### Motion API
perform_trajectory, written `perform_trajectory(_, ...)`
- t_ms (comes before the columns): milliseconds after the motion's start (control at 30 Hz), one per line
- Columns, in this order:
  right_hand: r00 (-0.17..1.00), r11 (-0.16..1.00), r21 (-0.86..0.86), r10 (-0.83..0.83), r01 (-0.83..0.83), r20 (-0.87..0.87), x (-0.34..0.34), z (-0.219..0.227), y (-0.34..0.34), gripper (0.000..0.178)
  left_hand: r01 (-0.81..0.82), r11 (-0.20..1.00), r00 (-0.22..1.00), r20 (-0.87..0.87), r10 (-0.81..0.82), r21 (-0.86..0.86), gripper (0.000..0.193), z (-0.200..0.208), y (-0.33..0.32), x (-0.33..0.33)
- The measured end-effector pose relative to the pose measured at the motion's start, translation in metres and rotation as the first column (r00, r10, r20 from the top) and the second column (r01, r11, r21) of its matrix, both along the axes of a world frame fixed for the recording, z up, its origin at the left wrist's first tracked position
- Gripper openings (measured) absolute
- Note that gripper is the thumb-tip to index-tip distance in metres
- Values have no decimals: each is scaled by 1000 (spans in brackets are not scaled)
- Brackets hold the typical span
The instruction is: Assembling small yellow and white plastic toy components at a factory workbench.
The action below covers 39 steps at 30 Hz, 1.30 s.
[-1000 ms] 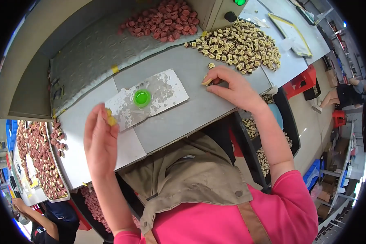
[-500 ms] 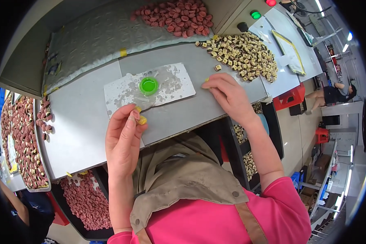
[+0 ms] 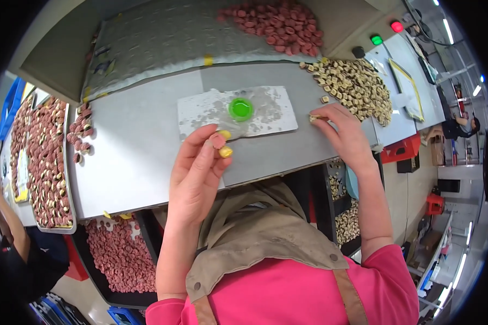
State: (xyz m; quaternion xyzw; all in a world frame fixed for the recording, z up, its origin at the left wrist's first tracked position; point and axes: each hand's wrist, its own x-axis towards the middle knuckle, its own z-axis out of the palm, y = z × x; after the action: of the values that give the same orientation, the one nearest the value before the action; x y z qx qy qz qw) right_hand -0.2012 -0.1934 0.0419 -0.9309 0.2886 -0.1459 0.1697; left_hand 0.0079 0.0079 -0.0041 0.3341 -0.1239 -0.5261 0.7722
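Observation:
My left hand (image 3: 192, 179) is closed, its fingertips pinching a small pink ridged cup-shaped piece (image 3: 218, 142). Yellow covers (image 3: 225, 153) show on two of its fingertips. It hovers over the near edge of a white board (image 3: 279, 108) blotched with grey. On that board stands a round bright green dish (image 3: 241, 109) of what looks like liquid. Farther right, my right hand (image 3: 344, 132) pinches a small cream-coloured piece (image 3: 313, 118), mostly hidden by its fingers. Beyond that hand lies a heap of small cream-and-dark square pieces (image 3: 358, 89), with one loose piece (image 3: 324, 99) nearby.
Pink pieces (image 3: 287, 27) are heaped on the grey quilted surface (image 3: 146, 49) at the back. A metal tray (image 3: 70, 216) of joined pieces stands left. Black bins (image 3: 130, 295) hold pink pieces below the table. Another person's arm (image 3: 13, 222) shows at far left.
The view has swung, so the table and both hands sit farther right in it. The pink piece in my left hand shows more plainly. Both hands keep nearly the same places over the table.

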Motion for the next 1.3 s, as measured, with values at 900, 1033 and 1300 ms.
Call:
perform_trajectory(900, 911, 954, -122, 298, -274, 285, 83, -6, 6, 9, -1, 1000, 997, 76, 1, -1, 41, 14, -18, -23)
perform_trajectory(1033, 914, 952, -117, 305, -283, 269, 81, -1, 19, 9, -25, 999, 996, 81, 27, -28, 40, 18, -14, -27)
perform_trajectory(1300, 894, 920, -229, 370, -317, 251, 92, -14, 14, 15, -38, 996, 991, 129, 27, 83, 32, 12, -10, -15)
